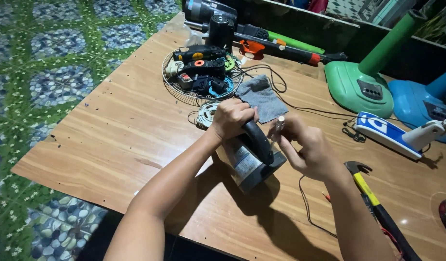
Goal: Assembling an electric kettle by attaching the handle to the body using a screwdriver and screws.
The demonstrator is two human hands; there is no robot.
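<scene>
My left hand [231, 117] grips the upper end of a grey electric iron's black handle [261, 142]; the iron [247, 166] lies on its side on the wooden table [126, 130]. My right hand [305, 147] holds a clear-handled screwdriver [279, 126] upright beside the handle, fingers wrapped on its shaft. A grey cloth [261, 96] lies just beyond both hands. A round fan motor [205, 113] is partly hidden behind my left hand.
A wire fan grille [184, 94] holds black and orange parts. A green fan base [358, 87], a blue fan base [419, 104] and a blue-white part [392, 133] stand right. A yellow-black claw hammer [373, 200] lies front right. Black cables [310, 108] cross the table.
</scene>
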